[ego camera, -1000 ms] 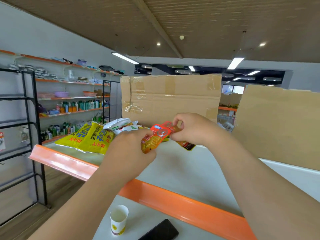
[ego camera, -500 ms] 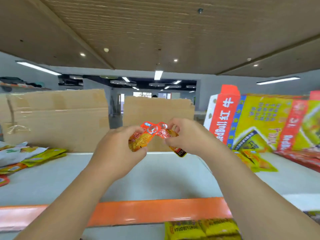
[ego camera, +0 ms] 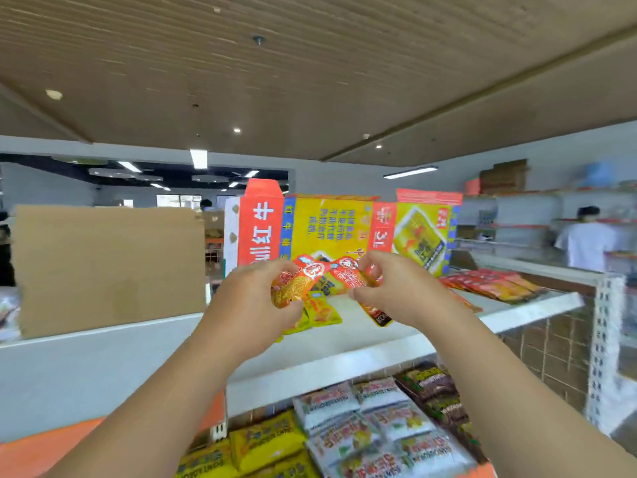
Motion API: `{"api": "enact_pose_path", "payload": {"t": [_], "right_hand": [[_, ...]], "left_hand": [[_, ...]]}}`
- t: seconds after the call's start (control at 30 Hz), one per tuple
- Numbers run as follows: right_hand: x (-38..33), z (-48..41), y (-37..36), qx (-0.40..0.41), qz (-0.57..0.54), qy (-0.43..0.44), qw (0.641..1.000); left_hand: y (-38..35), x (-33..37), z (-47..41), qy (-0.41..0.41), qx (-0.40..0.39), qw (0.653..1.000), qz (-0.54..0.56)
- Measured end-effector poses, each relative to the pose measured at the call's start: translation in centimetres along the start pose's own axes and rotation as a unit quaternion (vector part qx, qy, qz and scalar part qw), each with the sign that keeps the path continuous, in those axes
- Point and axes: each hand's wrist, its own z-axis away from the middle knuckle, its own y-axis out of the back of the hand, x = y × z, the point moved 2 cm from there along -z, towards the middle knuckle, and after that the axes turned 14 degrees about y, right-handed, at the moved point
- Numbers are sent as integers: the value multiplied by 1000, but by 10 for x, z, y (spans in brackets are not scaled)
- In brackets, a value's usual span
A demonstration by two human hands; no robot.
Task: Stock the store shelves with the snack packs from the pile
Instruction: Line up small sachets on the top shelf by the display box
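Observation:
Both my hands hold small orange-red snack packs above the white top shelf [ego camera: 372, 334]. My left hand [ego camera: 248, 312] is shut on one snack pack [ego camera: 296, 284]. My right hand [ego camera: 396, 291] pinches a second snack pack [ego camera: 348, 276], whose dark end hangs down below it. Yellow snack packs [ego camera: 322, 310] lie on the shelf just under my hands. A row of red packs [ego camera: 493, 286] lies on the same shelf to the right.
A plain cardboard sheet [ego camera: 107, 267] stands at the shelf's back left, a red and yellow carton [ego camera: 331, 229] behind my hands. The lower shelf holds yellow packs [ego camera: 262, 446] and white packs [ego camera: 372, 426]. A person in white [ego camera: 586, 243] stands far right.
My view has swung right along the shelf: the pile of yellow packs at the left is gone, the red and yellow carton is now centred. Both hands still hold the packs.

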Motion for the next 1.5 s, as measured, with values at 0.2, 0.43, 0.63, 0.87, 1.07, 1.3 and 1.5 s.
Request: {"api": "enact_pose_path", "payload": {"t": [0.2,0.43,0.63,0.87,1.07,1.3,1.5], "right_hand": [[63,29,33,21,13,-55,998],[121,32,43,38,31,-102,994],[163,13,57,37,84,-135,987],[214,13,89,73,106,-178,975],[267,31,125,109,107,-199,968],[361,30,139,102,84,-185,974],[439,4,121,61,82,-135,985]], "left_hand": [[-60,44,-17,-26,-58,998,14],[-104,72,-55,-93,-86,992,-13],[-143,100,-104,-163,-110,980,-31],[-184,147,-137,-221,-153,962,-37],[-226,188,-148,-236,-184,954,-21],[-291,240,-157,-212,-189,959,-17],[-355,276,-180,-125,-187,974,14]]}}
